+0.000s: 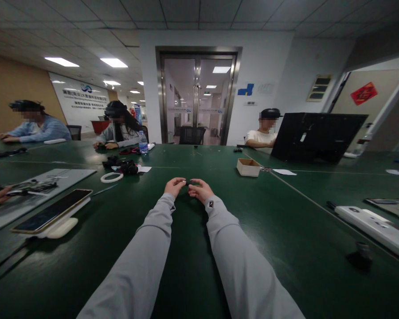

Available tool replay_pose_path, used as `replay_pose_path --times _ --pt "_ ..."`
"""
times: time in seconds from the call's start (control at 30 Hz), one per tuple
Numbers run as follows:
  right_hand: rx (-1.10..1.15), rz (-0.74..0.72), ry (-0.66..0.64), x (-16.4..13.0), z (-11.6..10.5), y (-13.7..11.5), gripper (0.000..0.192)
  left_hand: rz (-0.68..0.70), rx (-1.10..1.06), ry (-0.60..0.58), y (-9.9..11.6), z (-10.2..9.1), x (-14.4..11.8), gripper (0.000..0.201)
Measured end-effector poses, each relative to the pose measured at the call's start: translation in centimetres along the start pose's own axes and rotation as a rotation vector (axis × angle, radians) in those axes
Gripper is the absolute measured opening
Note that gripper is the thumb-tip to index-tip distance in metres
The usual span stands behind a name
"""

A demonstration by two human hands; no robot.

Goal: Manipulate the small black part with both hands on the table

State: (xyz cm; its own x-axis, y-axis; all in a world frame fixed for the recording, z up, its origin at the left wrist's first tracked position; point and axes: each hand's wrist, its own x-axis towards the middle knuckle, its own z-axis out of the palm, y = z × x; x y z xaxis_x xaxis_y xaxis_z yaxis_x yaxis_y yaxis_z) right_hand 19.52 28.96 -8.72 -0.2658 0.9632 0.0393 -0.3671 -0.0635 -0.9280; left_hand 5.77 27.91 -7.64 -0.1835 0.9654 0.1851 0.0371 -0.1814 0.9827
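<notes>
Ahead, hands (188, 188) pinch a small dark part (188, 182); cardboard box (248, 167) contents hidden.

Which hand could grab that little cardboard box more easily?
Probably the right hand: the cardboard box sits on its side of the table, farther out. The left hand would have to cross over. Both pinch one small dark piece.

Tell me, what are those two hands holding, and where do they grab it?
A tiny dark piece, too small to name. The left hand and right hand pinch it between fingertips, one at each end, just above the green table.
</notes>
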Motion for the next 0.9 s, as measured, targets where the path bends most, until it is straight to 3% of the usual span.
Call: replay_pose_path --times 0.5,0.73,0.9 --pt "-0.03 0.036 -0.012 0.7 -0.1 0.5 0.02 -0.046 -0.027 0.047 -0.3 -0.4 0.4 0.035" --pt "-0.185 -0.013 0.045 0.8 0.2 0.9 0.027 -0.164 -0.293 -0.077 -1.1 0.1 0.4 0.033" --pt "-0.373 -0.058 -0.018 -0.5 0.8 0.9 0.03 -0.198 -0.419 -0.027 0.1 0.2 -1.1 0.023"
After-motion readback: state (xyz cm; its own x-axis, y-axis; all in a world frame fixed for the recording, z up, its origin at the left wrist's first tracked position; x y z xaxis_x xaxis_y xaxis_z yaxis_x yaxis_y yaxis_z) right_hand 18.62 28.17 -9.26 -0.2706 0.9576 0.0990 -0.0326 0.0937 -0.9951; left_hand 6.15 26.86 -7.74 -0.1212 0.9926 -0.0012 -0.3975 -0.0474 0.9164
